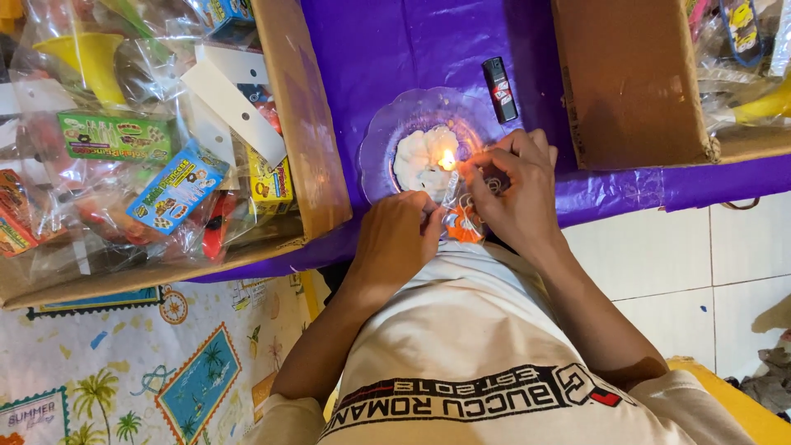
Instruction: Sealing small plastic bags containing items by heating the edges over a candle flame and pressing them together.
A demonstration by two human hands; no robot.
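Hands (461, 206) pinching plastic packet (461, 216), seemingly

both hands pinch a small clear plastic packet (458, 213) with an orange item inside, the left hand (395, 239) at its near edge, the right hand (515, 194) holding its top at a lit candle stub (428, 161) on a clear scalloped plate (383, 132). a black lighter (499, 89) lies just beyond on the purple surface (395, 49), between two cardboard boxes.
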